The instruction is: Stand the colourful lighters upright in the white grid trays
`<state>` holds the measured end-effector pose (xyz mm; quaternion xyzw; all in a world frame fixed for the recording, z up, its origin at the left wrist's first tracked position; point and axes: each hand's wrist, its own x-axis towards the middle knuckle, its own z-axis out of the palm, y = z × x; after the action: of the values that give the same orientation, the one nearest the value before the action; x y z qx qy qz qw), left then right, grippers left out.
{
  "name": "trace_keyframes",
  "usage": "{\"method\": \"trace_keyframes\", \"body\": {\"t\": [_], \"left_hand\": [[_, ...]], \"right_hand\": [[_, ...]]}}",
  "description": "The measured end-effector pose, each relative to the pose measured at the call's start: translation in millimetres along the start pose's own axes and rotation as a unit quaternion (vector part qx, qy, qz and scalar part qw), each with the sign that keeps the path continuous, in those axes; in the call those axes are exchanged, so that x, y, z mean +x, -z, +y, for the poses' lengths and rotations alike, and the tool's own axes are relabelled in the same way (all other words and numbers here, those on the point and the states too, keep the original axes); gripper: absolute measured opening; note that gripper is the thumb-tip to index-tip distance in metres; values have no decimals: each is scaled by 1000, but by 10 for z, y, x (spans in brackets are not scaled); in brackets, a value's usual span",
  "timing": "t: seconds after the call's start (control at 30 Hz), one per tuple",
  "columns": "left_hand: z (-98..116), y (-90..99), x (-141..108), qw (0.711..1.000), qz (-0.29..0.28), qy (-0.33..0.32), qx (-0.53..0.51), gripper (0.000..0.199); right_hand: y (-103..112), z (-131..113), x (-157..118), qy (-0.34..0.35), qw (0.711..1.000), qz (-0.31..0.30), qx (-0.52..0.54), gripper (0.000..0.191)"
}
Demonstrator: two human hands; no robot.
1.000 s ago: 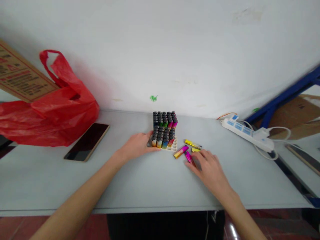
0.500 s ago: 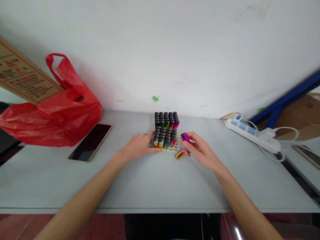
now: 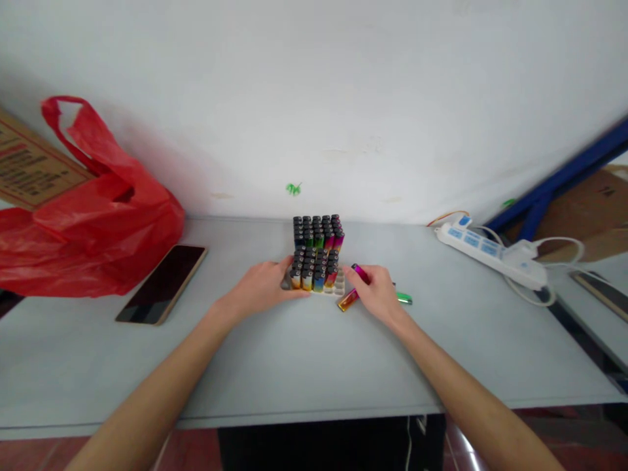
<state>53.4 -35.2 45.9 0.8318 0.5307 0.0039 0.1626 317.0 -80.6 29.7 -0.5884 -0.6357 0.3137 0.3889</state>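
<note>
Black-topped lighters (image 3: 318, 279) stand in rows in a pale tray (image 3: 340, 286), whose right-hand slots show bare. Behind them stands a second block of upright lighters (image 3: 318, 229). My left hand (image 3: 265, 286) grips the tray's left side, thumb behind and fingers in front. My right hand (image 3: 375, 291), right of the tray, is closed on a purple lighter (image 3: 361, 273). Under its fingers a pink and yellow lighter (image 3: 348, 300) lies on the table. A green lighter (image 3: 403, 298) lies just right of that hand, partly hidden by it.
A phone (image 3: 163, 284) lies at the left beside a red plastic bag (image 3: 122, 216) and a cardboard box (image 3: 39, 163). A white power strip (image 3: 490, 256) with cables is at the right, near a blue metal frame (image 3: 564, 183). A wall rises behind the table (image 3: 294, 366).
The view has shifted slightly. My right hand has turned and moved nearer the tray with the purple lighter. The green lighter has come into view. My left hand keeps its hold on the tray.
</note>
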Motion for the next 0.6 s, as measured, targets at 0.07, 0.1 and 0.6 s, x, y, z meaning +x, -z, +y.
{"method": "trace_keyframes", "body": {"t": [0.07, 0.1, 0.6], "left_hand": [[-2, 2, -2, 1000, -1, 2, 1, 75], [-5, 2, -3, 1000, -1, 1, 3, 74], [1, 24, -22, 1000, 1, -13, -4, 75]], "right_hand": [[-26, -30, -23, 16, 1000, -12, -12, 56], [-38, -42, -31, 26, 999, -20, -12, 54], [-88, -126, -69, 46, 998, -7, -31, 51]]}}
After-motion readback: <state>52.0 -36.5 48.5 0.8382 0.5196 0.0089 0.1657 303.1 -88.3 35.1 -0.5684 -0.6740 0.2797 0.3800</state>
